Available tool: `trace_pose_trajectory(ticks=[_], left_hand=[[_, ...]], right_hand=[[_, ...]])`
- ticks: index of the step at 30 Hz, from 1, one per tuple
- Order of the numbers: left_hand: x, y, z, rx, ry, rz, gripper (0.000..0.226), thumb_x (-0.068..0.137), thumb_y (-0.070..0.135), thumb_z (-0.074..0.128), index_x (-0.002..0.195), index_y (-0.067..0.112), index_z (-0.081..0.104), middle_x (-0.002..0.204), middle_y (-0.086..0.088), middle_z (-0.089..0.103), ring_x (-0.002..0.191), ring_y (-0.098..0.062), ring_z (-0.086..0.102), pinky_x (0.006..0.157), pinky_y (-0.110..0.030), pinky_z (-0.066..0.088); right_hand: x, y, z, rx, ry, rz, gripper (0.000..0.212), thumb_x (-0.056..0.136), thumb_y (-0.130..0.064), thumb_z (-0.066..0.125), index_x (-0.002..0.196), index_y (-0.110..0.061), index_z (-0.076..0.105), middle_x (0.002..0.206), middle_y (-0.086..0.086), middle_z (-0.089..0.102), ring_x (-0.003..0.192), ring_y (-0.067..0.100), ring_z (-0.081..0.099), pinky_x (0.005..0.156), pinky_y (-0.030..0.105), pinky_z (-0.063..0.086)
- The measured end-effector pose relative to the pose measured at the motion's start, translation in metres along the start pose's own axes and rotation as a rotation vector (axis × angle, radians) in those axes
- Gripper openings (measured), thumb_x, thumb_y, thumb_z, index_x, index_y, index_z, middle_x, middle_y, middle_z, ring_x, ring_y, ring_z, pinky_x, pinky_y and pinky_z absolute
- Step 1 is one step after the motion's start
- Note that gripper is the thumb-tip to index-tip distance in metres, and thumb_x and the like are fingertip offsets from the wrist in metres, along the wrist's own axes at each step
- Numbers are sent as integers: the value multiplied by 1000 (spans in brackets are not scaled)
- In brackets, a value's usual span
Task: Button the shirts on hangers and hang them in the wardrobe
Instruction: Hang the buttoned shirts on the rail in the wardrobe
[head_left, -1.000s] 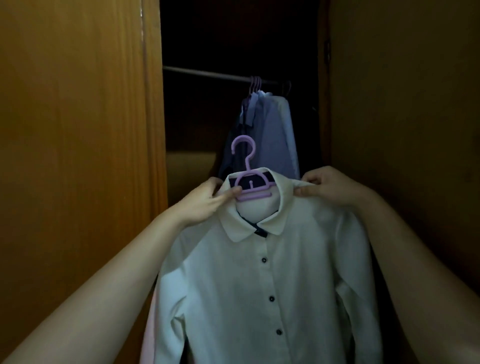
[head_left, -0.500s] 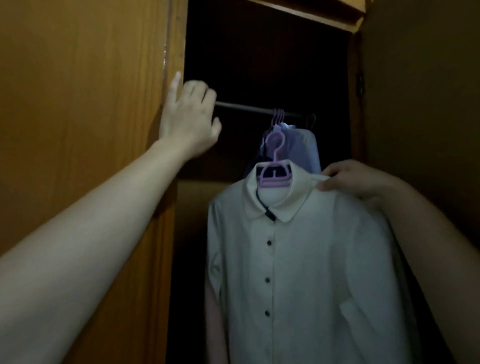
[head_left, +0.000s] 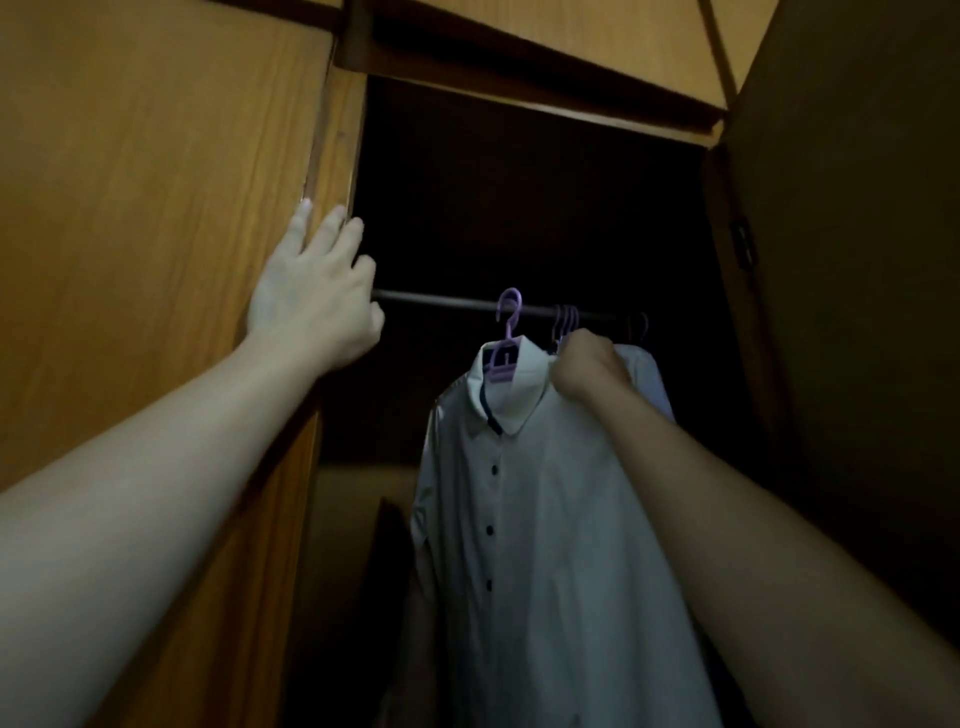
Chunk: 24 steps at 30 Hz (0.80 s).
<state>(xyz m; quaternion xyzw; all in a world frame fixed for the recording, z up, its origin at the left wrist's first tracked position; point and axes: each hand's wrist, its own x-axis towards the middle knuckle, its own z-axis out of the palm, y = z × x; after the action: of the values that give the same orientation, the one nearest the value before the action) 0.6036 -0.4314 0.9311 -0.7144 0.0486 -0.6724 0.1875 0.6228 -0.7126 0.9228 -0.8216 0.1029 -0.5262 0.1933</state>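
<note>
Hanger hook (head_left: 508, 306) now at rail (head_left: 441, 300).

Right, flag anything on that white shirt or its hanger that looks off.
Nothing damaged. The white shirt hangs slightly turned, its collar gapes open above the top fastened button, and the right hand bunches its shoulder. The purple hanger hook is at the rail.

Shirt reaches the rail

The white shirt (head_left: 545, 519) now sits higher, at centre frame, its purple hanger (head_left: 506, 338) hooked over the rail (head_left: 441, 301) instead of hanging below it; the right hand (head_left: 589, 371) has risen with the shirt's shoulder.
</note>
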Motion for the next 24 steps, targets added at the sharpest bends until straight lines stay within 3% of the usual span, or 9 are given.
trace_pose_trajectory(ticks=[9,16,21,24], left_hand=[[-1,3,-4,65,-44,5,60,97,47,37,148,15,46,168,-12,13,157,-29,0,125,-53,3],[-2,2,-3,105,-85,49,54,98,45,34,135,18,62,166,-12,21,156,-33,-3,124,-57,2],[-1,3,0,118,-89,50,53,96,47,34,126,20,69,164,-12,26,156,-35,-1,124,-59,2],[-1,2,1,122,-80,54,53,96,48,33,122,21,71,162,-12,30,156,-35,1,123,-59,3]], right_hand=[[63,-9,32,66,124,134,22,94,-4,52,112,-3,65,121,20,62,110,39,61,79,40,49],[88,-11,36,-199,234,10,24,94,3,50,115,-2,60,121,21,61,110,37,60,71,38,44],[94,-3,59,-387,212,-29,31,95,1,47,122,-4,60,128,21,58,117,36,57,88,41,49],[93,6,81,-470,185,-69,30,95,0,47,119,-5,63,124,17,61,115,31,60,86,38,51]])
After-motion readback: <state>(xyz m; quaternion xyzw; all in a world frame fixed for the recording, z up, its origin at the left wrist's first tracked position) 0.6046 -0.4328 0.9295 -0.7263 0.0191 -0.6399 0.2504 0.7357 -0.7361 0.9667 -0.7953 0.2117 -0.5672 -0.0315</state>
